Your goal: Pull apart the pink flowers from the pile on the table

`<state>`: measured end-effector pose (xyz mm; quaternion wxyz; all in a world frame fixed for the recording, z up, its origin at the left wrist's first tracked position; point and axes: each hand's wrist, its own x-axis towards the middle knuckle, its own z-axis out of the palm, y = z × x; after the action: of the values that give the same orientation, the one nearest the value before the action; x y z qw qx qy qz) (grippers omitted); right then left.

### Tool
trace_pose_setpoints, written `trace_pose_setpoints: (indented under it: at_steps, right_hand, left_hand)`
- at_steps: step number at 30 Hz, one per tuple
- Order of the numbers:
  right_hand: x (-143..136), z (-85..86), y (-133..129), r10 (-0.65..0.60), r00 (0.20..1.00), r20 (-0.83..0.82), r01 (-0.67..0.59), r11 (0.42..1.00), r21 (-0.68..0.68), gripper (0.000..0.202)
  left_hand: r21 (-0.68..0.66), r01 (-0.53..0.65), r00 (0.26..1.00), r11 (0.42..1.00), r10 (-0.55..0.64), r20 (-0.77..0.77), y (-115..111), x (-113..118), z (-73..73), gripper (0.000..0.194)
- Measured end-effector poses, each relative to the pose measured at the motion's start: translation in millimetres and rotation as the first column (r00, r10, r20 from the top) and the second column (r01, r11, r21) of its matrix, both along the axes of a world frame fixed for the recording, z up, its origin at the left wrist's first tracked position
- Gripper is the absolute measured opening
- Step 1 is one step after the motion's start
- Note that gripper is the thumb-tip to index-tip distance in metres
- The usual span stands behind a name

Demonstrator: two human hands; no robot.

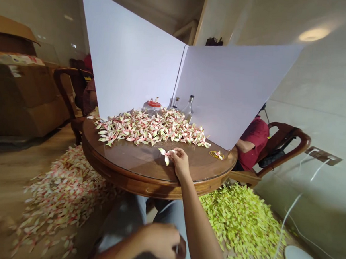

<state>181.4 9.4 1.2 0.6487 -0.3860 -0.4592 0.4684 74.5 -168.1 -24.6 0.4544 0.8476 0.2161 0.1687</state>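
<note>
My right hand (pixel 180 163) is closed in a pinch on a pink-and-white flower (pixel 167 155), just above the front part of the round wooden table (pixel 122 161). The flower has several narrow petals spread apart. Lower down, over my lap, is my left hand (pixel 164 242), blurred, with its fingers curled in. A small pale spot shows between those fingers, too smeared to name. Beyond my right hand, a heap of similar pink-and-white flowers (pixel 149 127) covers the back of the table.
A red-lidded jar (pixel 153 107) and two glass bottles (pixel 189 109) stand behind the heap, before white panels (pixel 136 59). Yellow rings (pixel 216 154) lie at right with a flower on them. Floor piles: pink-white flowers (pixel 66 189) left, yellow-green pieces (pixel 243 223) right. A person (pixel 254 142) sits beyond.
</note>
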Motion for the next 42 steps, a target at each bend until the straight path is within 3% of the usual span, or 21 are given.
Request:
trace_pose_setpoints:
  at_steps: [3,5,7,9,12,16,22,31,37,40,42]
  right_hand:
    - [-2,3.5,-7,0.097,0.993,0.069,-0.098,0.995,0.003,0.035]
    - [-2,4.8,-10,0.147,0.983,0.109,-0.148,0.989,0.004,0.033]
    - [-2,4.5,-12,0.171,0.975,0.142,-0.173,0.985,0.002,0.033]
    - [-2,2.9,-12,0.177,0.969,0.173,-0.179,0.984,-0.003,0.034]
    - [-1,0.7,-10,0.174,0.959,0.223,-0.176,0.984,-0.011,0.034]
    - [0,1.6,-9,0.206,0.941,0.269,-0.21,0.978,-0.017,0.033]
    - [-2,2.3,-9,0.265,0.931,0.252,-0.268,0.963,-0.021,0.03]
    - [-2,0.4,-8,0.287,0.927,0.244,-0.291,0.957,-0.021,0.031]
    - [-2,0.9,-9,0.232,0.929,0.289,-0.244,0.97,0.007,0.029]
    - [-3,2.0,-10,0.161,0.937,0.31,-0.18,0.983,0.032,0.031]
    - [-3,2.8,-11,0.116,0.943,0.311,-0.138,0.989,0.049,0.03]
  left_hand:
    - [0.146,-0.252,0.964,0.956,0.235,0.124,48,-37,26.9,0.011]
    - [0.204,-0.494,0.862,0.845,0.447,0.237,84,-53,40.2,0.021]
    - [0.223,-0.644,0.757,0.732,0.567,0.325,117,-62,45.7,0.02]
    - [0.224,-0.695,0.709,0.683,0.6,0.372,142,-64,43.8,0.011]
    - [0.189,-0.703,0.694,0.686,0.602,0.395,163,-64,33.9,0.005]
    - [0.111,-0.691,0.694,0.714,0.612,0.38,168,-68,24.6,0.003]
    - [0.042,-0.664,0.711,0.746,0.614,0.342,172,-74,21.8,0.013]
    - [0.093,-0.663,0.723,0.743,0.602,0.34,167,-75,26.9,0.027]
    - [0.101,-0.726,0.665,0.68,0.657,0.355,166,-72,25.4,0.024]
    - [0.022,-0.795,0.564,0.606,0.726,0.394,172,-73,20.3,0.023]
    - [-0.074,-0.843,0.453,0.532,0.778,0.435,177,-76,15.8,0.023]
